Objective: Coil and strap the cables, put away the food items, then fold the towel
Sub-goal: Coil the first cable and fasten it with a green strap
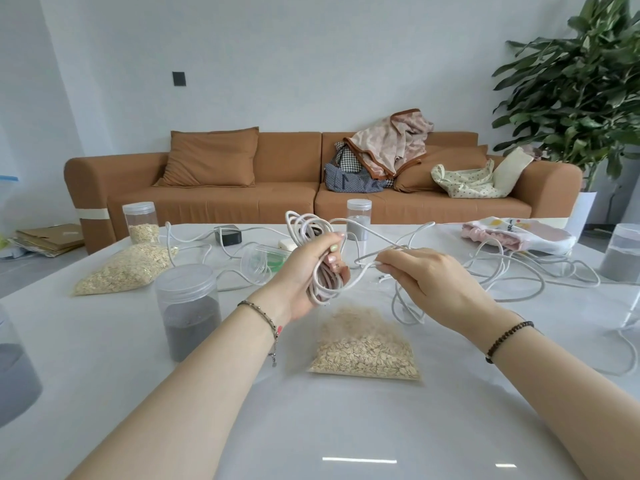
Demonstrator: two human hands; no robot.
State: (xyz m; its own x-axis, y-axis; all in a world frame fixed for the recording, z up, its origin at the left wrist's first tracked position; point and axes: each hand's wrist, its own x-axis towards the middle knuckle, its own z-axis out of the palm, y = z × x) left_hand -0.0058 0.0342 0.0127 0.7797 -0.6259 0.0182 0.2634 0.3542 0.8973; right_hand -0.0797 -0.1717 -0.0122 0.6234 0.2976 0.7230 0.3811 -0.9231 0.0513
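Cable [322,289] coil gripped by left hand [304,268] | right hand [427,276] pinches strand | white table [145,341] | tan sofa [277,199] behind

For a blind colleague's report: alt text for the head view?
Left hand grips a partly wound coil of white cable above a white table, the right hand pinching its loose strand; a clear bag of oats lies below.

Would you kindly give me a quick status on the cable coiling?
Left hand grips the coiled cable. Right hand pinches its free run. Oat bag beneath hands; loose cables tangled at right.
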